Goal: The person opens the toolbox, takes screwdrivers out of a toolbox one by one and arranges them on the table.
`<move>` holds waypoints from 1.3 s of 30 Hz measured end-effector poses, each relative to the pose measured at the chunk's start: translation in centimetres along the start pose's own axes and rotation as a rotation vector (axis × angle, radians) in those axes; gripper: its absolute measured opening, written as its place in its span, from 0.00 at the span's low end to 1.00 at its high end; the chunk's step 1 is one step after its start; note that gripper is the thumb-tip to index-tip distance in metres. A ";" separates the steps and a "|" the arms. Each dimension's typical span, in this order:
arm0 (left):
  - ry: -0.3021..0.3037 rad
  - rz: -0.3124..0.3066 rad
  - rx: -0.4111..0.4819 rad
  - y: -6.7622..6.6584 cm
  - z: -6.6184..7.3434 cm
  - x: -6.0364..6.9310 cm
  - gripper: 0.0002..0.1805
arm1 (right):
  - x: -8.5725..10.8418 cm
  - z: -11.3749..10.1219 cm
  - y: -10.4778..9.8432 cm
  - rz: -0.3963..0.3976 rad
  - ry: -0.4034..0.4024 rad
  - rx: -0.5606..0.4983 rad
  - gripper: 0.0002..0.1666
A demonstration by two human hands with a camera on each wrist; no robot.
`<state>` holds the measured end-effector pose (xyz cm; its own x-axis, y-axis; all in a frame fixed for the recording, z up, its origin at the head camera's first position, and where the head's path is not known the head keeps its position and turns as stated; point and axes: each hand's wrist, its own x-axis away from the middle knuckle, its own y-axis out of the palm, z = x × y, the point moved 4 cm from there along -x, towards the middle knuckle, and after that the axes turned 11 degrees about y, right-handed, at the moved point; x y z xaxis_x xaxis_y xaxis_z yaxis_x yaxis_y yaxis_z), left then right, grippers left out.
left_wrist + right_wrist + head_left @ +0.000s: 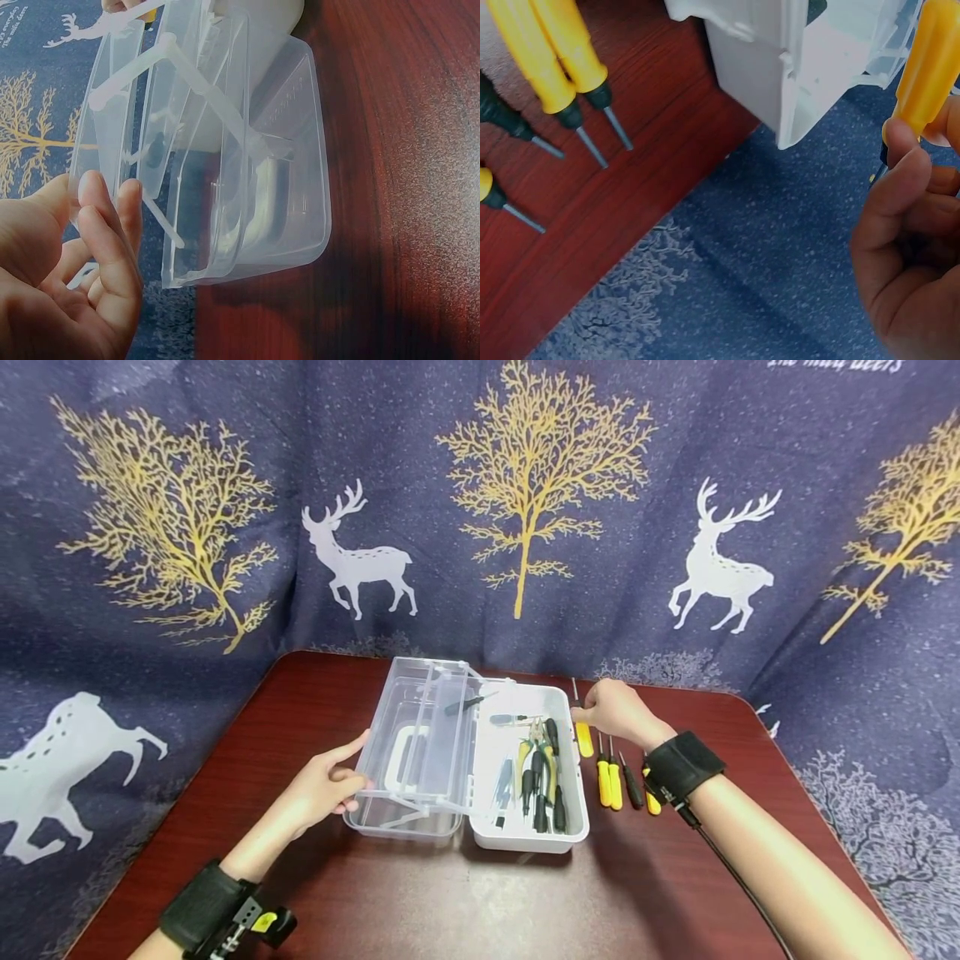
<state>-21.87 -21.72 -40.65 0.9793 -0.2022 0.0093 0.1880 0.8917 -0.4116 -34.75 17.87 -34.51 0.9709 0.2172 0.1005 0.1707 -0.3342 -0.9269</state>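
Note:
My left hand (324, 787) pinches the left edge of a clear plastic tray (94, 139), which is joined by hinged arms to a toolbox. Below that tray lies the toolbox's clear lid (307, 187), folded out to the left. Just right of the white toolbox base (574, 806), my right hand (621, 708) pinches a yellow screwdriver (930, 64) near its collar, with the handle towards me and the shaft pointing away. Inside the base lie pliers (555, 768) and several black-handled tools (540, 814). A dark screwdriver (467, 704) shows by the tray.
Right of the toolbox, yellow screwdrivers (616, 789) and a black screwdriver (634, 792) lie on the dark red table (315, 893). A blue curtain (465, 610) with trees and deer hangs behind the table's far edge.

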 end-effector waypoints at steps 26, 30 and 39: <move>-0.002 0.016 -0.007 0.0 0.0 0.0 0.41 | 1.8 5.3 -1.3 -0.039 0.141 0.034 0.30; -0.005 0.013 -0.008 0.0 0.0 0.0 0.41 | 1.9 6.2 -1.5 -0.051 0.159 0.047 0.29; -0.004 0.010 -0.011 0.2 -0.1 0.0 0.41 | 2.3 8.7 -1.0 -0.081 0.193 0.043 0.29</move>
<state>-21.82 -21.63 -40.80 0.9814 -0.1920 0.0091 0.1779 0.8892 -0.4215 -34.14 26.70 -36.54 0.9691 0.0610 0.2391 0.2465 -0.2819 -0.9272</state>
